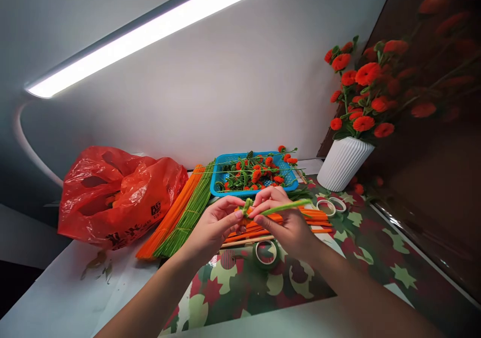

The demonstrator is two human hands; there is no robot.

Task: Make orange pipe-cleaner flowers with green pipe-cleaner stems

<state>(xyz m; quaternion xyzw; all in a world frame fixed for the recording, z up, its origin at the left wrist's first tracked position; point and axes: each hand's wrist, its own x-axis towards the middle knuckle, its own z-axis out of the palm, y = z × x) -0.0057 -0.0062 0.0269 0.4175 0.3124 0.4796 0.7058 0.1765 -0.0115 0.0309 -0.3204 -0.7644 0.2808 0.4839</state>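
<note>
Beyond the left hand [216, 225] bulges a red plastic bag [124, 197], with a white ribbed vase [344, 165] of orange-red flowers [364, 85] past the right hand [288, 225] and, between bag and hands, an orange bundle [171, 215] beside a green bundle [188, 217]. Straight ahead of both hands is a blue basket [223, 194] with small orange flowers on green stems, while just below the fingertips lies a dark green tape roll [277, 258]. Between the hands, a fuzzy green stem [283, 207] is pinched by both, the left on its bunched end, its free length reaching out past the right hand's fingers.
</note>
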